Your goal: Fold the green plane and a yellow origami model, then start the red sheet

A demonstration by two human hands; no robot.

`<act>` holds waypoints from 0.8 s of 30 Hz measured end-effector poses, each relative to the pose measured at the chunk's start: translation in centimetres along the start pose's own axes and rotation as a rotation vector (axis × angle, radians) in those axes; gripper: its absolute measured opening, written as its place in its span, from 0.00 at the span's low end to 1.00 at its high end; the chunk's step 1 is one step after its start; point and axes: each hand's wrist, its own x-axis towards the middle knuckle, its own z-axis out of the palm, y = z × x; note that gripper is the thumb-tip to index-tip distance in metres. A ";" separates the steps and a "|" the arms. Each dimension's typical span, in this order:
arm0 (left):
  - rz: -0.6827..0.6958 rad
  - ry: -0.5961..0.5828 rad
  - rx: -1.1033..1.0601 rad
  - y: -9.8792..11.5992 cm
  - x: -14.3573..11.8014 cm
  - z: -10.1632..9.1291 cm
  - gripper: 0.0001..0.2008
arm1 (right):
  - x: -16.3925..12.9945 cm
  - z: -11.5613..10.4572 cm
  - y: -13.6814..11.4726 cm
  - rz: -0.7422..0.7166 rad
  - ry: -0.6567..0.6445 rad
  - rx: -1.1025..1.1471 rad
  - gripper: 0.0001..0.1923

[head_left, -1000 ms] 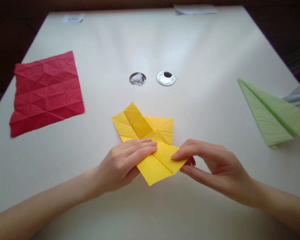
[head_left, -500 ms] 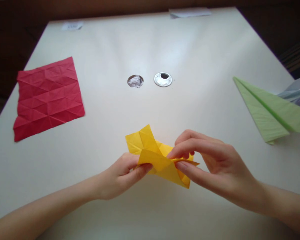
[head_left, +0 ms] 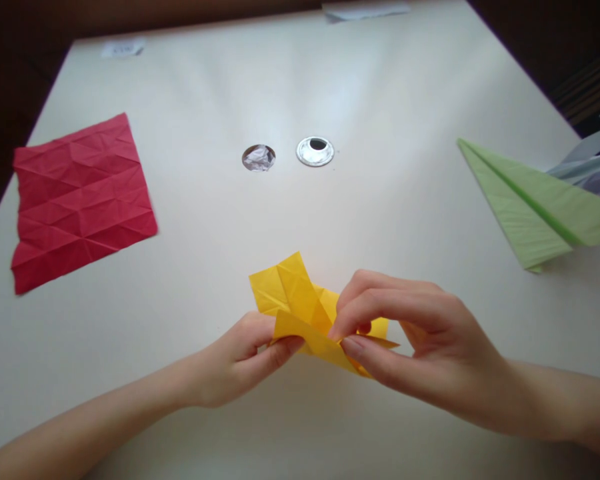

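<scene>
From the head camera, I see my left hand (head_left: 240, 357) and right hand (head_left: 405, 340) both pinching the yellow paper (head_left: 300, 303) just above the table (head_left: 330, 87). 1 table hole (head_left: 259, 157) has crumpled paper (head_left: 258, 159) inside.

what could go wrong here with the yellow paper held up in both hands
The folded yellow paper is pinched off the white table by the left hand and right hand. With no flat support, a new crease may land crooked. The right fingertips grip a thin flap, which could tear or crumple.
</scene>
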 end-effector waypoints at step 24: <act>0.410 0.336 0.593 -1.0 -0.2 -0.9 0.13 | -0.9 -2.1 -0.2 -0.435 -0.066 -0.433 0.15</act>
